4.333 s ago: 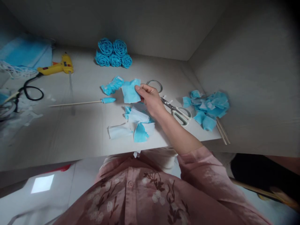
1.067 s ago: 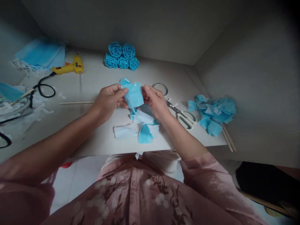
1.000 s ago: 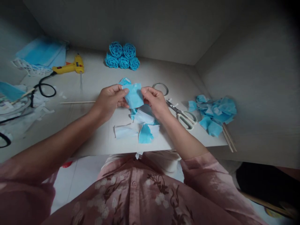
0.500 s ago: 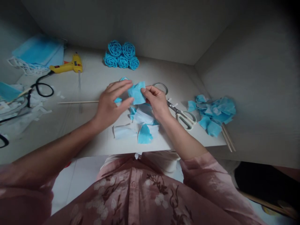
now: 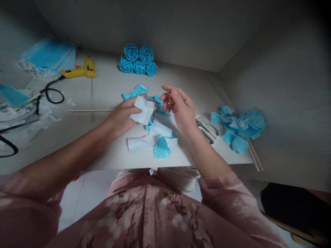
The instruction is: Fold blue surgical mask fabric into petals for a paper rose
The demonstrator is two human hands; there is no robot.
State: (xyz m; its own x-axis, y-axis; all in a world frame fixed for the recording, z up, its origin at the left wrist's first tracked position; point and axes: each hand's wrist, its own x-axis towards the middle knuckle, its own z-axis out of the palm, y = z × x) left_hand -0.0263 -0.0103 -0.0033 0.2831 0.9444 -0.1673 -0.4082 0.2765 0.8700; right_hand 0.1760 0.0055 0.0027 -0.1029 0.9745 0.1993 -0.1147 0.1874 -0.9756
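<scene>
My left hand (image 5: 122, 115) is closed on a small white piece of fabric (image 5: 141, 110), held just above the table. My right hand (image 5: 181, 108) is beside it with thumb and fingers pinched on a blue fabric piece (image 5: 158, 102), while its index finger sticks out. The two pieces sit close together between the hands. Under them lie several cut white and blue pieces (image 5: 157, 139) near the table's front edge. A blue folded strip (image 5: 134, 92) lies just behind my left hand.
Blue fabric rosettes (image 5: 139, 62) stand at the back wall. A yellow glue gun (image 5: 80, 71) with a black cord (image 5: 51, 94) and stacked blue masks (image 5: 49, 57) are at the left. A skewer (image 5: 90, 110), scissors (image 5: 210, 129), blue scraps (image 5: 240, 124) and wooden sticks (image 5: 256, 159) lie around.
The blue square held by both hands has come apart: my left hand now holds a white layer and my right hand a blue one. My right hand rose slightly.
</scene>
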